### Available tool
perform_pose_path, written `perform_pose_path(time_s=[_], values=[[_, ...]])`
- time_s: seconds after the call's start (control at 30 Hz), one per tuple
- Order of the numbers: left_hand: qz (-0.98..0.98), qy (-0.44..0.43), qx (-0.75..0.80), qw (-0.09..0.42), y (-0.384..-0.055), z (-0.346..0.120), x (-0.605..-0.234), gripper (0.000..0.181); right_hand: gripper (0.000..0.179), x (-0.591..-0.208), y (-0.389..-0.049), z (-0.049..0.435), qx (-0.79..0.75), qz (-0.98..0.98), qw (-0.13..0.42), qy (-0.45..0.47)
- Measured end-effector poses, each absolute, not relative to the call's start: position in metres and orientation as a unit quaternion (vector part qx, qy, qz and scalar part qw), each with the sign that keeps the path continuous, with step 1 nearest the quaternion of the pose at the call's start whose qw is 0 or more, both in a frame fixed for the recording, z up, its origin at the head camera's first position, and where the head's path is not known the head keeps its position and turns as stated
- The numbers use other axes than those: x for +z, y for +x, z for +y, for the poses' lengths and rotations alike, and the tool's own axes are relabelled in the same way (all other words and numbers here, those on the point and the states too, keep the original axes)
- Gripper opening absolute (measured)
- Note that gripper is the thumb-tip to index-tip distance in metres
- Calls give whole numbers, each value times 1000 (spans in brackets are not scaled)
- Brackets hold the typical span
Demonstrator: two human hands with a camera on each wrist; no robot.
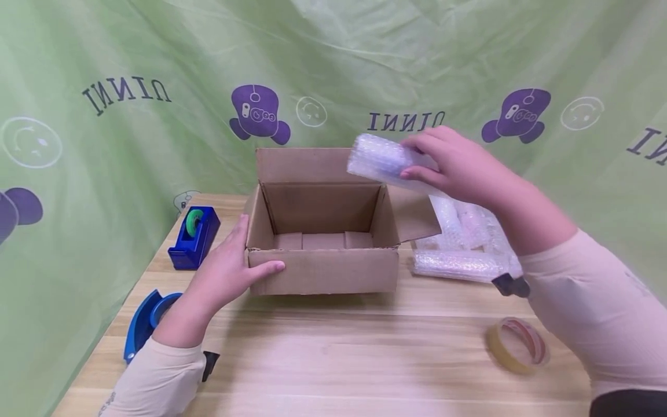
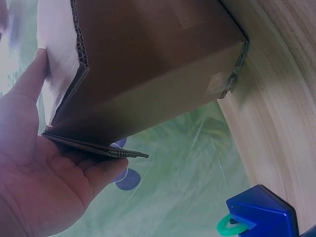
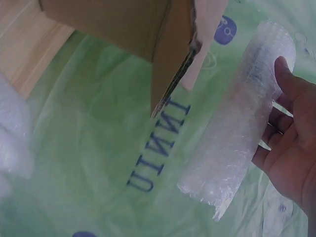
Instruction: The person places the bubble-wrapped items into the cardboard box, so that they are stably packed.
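An open cardboard box (image 1: 323,271) stands on the wooden table with its flaps spread and its bottom visible. My left hand (image 1: 225,269) grips the box's left front corner, thumb along the front; in the left wrist view its fingers (image 2: 106,173) wrap around the edge of a flap. Above the box's right back corner, my right hand (image 1: 452,163) holds a bubble-wrapped cylinder (image 1: 383,155). The right wrist view shows this bubble-wrapped cylinder (image 3: 232,123) at full length, the thumb pressed on one side. Whatever the wrap encloses is blurred.
More bubble-wrapped bundles (image 1: 455,264) lie right of the box, partly behind its side flap (image 1: 414,214). A clear tape roll (image 1: 517,346) rests at the front right. Left are a blue tape dispenser (image 1: 194,238) and a blue hand-held tape cutter (image 1: 139,324). A green curtain (image 1: 333,69) hangs behind.
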State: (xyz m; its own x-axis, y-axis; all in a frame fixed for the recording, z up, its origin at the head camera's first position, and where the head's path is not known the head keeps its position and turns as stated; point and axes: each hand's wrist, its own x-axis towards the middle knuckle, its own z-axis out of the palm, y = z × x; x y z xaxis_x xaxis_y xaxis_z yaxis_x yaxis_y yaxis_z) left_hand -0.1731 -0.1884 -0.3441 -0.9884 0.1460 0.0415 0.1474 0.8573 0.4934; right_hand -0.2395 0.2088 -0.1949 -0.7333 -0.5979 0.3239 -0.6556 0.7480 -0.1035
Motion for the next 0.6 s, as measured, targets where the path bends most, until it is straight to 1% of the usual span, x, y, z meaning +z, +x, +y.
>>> perform_pose_path(time_s=[0.13, 0.23, 0.37, 0.6], values=[[-964, -75, -254, 4, -173, -188, -345, 130, 50, -191, -255, 181, 111, -927, 115, 339], [-965, -74, -252, 3, -173, -188, -346, 131, 48, -192, -266, 163, 113, -922, 110, 353], [-966, -74, -248, 4, -173, -188, -345, 131, 46, -198, -279, 141, 110, -913, 115, 376], [-965, -74, -253, 5, -173, -188, -345, 131, 45, -212, -288, 107, 97, -900, 114, 409]])
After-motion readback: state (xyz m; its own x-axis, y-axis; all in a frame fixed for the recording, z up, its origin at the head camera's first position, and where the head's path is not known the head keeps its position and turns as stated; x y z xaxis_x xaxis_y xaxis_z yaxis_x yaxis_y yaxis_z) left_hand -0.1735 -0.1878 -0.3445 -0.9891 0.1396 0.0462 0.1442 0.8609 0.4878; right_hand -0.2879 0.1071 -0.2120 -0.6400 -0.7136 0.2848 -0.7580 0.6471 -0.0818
